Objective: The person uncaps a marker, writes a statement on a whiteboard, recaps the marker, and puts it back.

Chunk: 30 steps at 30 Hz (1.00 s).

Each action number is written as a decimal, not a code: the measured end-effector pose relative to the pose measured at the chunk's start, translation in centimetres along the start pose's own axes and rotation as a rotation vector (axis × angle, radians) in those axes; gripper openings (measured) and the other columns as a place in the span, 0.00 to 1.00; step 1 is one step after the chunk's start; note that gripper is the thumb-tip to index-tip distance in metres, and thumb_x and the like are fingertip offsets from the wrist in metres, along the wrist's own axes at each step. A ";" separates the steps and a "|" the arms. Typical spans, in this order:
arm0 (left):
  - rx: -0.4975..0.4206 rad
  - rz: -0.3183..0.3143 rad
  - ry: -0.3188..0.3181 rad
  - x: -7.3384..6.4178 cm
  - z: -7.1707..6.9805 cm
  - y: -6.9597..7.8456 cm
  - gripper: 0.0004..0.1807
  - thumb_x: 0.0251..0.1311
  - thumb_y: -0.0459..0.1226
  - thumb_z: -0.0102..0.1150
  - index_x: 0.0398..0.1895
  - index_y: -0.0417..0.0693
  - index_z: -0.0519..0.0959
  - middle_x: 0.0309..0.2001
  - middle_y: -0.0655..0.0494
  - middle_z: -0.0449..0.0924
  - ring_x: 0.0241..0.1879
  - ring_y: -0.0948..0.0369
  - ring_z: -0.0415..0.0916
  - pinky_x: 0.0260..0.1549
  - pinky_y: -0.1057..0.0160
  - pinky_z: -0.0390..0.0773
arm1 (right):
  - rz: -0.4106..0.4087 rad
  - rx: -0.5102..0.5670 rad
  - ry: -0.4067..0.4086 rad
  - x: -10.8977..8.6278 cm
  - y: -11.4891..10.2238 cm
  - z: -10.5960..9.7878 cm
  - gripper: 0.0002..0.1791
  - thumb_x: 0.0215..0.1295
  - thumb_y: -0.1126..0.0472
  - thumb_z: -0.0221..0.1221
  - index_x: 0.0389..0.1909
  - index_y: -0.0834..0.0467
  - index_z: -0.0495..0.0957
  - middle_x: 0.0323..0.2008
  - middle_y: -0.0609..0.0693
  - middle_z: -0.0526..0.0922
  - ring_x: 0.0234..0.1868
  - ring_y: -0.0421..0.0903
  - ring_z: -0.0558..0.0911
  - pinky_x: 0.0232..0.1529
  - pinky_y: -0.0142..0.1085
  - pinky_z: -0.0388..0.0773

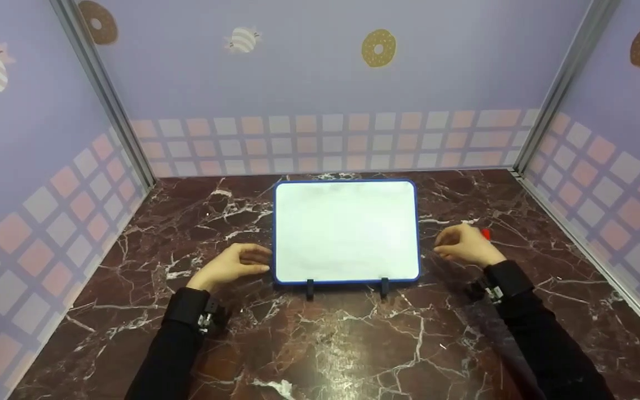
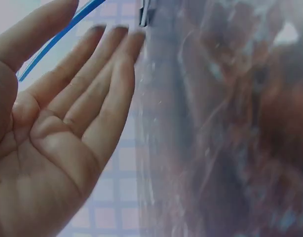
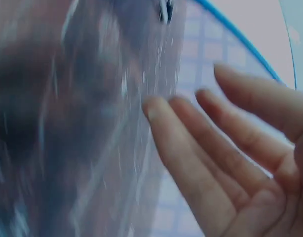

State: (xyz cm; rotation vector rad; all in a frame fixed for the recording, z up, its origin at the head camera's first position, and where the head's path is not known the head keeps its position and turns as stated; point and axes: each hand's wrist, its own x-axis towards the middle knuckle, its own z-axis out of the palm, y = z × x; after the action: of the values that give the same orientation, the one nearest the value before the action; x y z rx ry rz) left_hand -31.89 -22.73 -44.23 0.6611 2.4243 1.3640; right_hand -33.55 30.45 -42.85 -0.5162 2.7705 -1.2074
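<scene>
A small whiteboard (image 1: pixel 346 230) with a blue frame stands upright at the middle of the table on two black feet (image 1: pixel 310 290). My left hand (image 1: pixel 232 265) is beside its left edge, fingertips right at the blue frame, fingers extended and holding nothing. In the left wrist view the palm shows bare, with the blue frame (image 2: pixel 57 37) behind the thumb. To the right of the board, a short gap away, is my right hand (image 1: pixel 466 244), its fingers loosely bent. The right wrist view shows nothing between those fingers, and the blue frame (image 3: pixel 240 37) beyond them.
A small red object (image 1: pixel 485 234) peeks out from behind the right hand, mostly hidden. The dark red marbled table (image 1: pixel 353 344) is bordered by a patterned back wall (image 1: pixel 309 83) and side walls, with metal posts (image 1: pixel 564 83) at the corners.
</scene>
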 end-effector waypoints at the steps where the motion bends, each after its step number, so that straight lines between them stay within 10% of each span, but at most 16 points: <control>1: 0.008 -0.006 0.026 -0.1 -0.2 0.1 0.30 0.67 0.39 0.61 0.67 0.32 0.67 0.64 0.30 0.70 0.65 0.37 0.69 0.64 0.45 0.73 | -0.012 -0.089 0.070 -0.1 0.1 -0.4 0.09 0.59 0.67 0.66 0.36 0.70 0.81 0.33 0.64 0.86 0.30 0.47 0.85 0.34 0.37 0.85; 7: 0.216 -0.065 0.268 -0.6 -0.5 0.5 0.42 0.69 0.42 0.57 0.79 0.41 0.48 0.78 0.35 0.44 0.77 0.37 0.41 0.74 0.35 0.46 | 0.078 -0.472 0.344 -0.9 1.6 -2.1 0.11 0.55 0.67 0.69 0.31 0.71 0.80 0.29 0.68 0.83 0.32 0.66 0.82 0.35 0.57 0.79; 14: 0.634 -0.106 0.474 -0.6 0.2 0.6 0.46 0.68 0.45 0.57 0.79 0.40 0.42 0.79 0.37 0.32 0.77 0.36 0.28 0.73 0.32 0.35 | 0.337 -0.595 0.323 -1.3 3.1 -2.6 0.24 0.53 0.61 0.72 0.41 0.77 0.76 0.40 0.79 0.79 0.40 0.76 0.80 0.39 0.65 0.80; 30: 0.739 -0.187 0.472 -0.7 0.6 0.6 0.42 0.72 0.48 0.49 0.80 0.44 0.43 0.80 0.39 0.31 0.78 0.37 0.26 0.75 0.35 0.32 | 0.408 -0.568 0.184 -1.3 3.8 -3.1 0.21 0.53 0.64 0.67 0.38 0.79 0.75 0.32 0.75 0.81 0.31 0.70 0.82 0.27 0.55 0.81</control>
State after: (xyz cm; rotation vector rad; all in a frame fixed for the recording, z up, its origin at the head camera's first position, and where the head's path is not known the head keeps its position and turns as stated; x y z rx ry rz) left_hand -30.87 -22.40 -43.98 0.2454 3.2937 0.5572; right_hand -33.97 35.46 -43.49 0.1516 3.1418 -0.3956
